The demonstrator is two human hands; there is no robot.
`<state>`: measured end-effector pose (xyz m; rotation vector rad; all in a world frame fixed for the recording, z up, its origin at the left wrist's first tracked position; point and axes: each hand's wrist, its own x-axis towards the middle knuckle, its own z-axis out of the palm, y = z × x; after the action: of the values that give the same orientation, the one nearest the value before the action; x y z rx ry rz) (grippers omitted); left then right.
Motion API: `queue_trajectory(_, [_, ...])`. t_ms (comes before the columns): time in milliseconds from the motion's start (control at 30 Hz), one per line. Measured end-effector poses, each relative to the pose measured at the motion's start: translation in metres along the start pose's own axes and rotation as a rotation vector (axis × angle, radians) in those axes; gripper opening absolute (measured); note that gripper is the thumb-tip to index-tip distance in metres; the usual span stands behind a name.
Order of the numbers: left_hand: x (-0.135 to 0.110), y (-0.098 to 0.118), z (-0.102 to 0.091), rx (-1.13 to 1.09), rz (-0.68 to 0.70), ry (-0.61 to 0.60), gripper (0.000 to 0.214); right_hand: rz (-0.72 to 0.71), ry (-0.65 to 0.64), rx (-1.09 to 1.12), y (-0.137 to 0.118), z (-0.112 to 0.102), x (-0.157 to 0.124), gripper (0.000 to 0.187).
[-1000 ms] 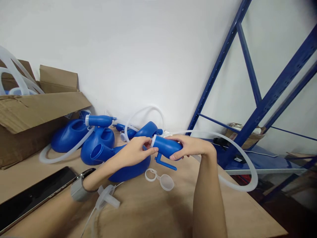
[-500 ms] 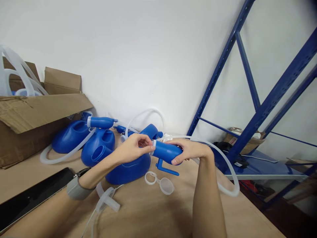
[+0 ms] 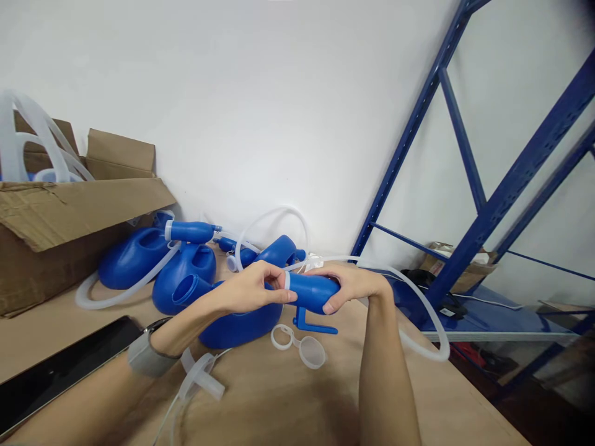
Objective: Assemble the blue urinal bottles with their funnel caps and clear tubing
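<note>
Between my two hands a blue plastic tube-shaped funnel piece (image 3: 312, 292) lies level, a pale ring at its left end. My right hand (image 3: 352, 285) wraps its right end. My left hand (image 3: 260, 286) has thumb and fingers closed on the ringed end. A clear hose (image 3: 430, 310) loops out to the right; its joint with the piece is hidden behind my right hand. Below lie a blue L-shaped handle (image 3: 316, 327) and a translucent cap with a ring (image 3: 312, 352). A blue bottle (image 3: 242, 325) sits partly behind my left hand.
More blue bottles (image 3: 134, 257) with hoses stand at the left, beside an open cardboard box (image 3: 79, 207) holding clear hoses. A black phone or tablet (image 3: 65, 371) and a clear plastic strap (image 3: 202, 375) lie nearer. Blue metal shelving (image 3: 469, 241) rises on the right.
My left hand has shifted slightly right and its fingers have closed further over the ringed end. The funnel piece has tilted to nearly level and dropped slightly.
</note>
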<state>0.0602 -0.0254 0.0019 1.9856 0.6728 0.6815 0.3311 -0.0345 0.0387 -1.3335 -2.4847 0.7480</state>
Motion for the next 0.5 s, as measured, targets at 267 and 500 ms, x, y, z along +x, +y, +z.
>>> queue_trajectory(267, [-0.012,0.008,-0.014,-0.161,0.039,-0.180,0.041,0.017,-0.003,0.136,0.022,-0.007,-0.011,0.079])
queue_trajectory(500, [-0.008,-0.013,0.013,0.446,0.066,-0.501,0.013,0.207,0.194,0.316,0.020,-0.009,-0.040,0.088])
